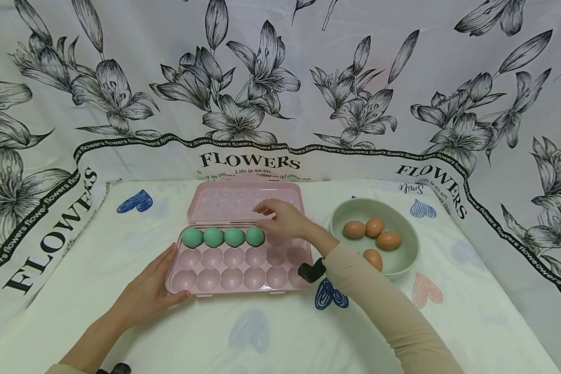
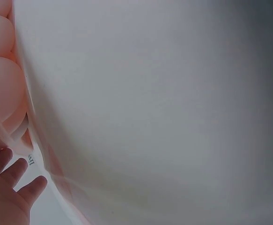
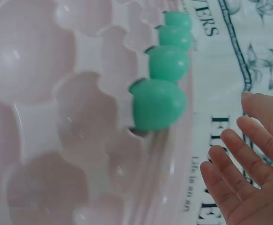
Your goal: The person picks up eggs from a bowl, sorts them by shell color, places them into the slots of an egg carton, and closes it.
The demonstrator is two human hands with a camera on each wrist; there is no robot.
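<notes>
A pink plastic egg box (image 1: pixel 232 258) lies opened out, its lid (image 1: pixel 219 200) folded back behind it. Several green eggs (image 1: pixel 234 237) sit side by side in the left part of its back row. My left hand (image 1: pixel 145 285) rests at the box's left side, fingers straight along the edge and thumb by the front corner; these fingers (image 2: pixel 14 171) show at the rim in the left wrist view. Over the back row, just right of the last green egg (image 3: pixel 158 105), hovers my right hand (image 1: pixel 285 221), with nothing between its spread, slightly bent fingers (image 3: pixel 244 171).
On the right stands a pale green bowl (image 1: pixel 409 259) holding several brown eggs (image 1: pixel 389 240); the right forearm crosses in front of it. A white cloth with hearts (image 1: pixel 250 330) covers the table, and a flower-printed curtain (image 1: pixel 243 78) hangs behind.
</notes>
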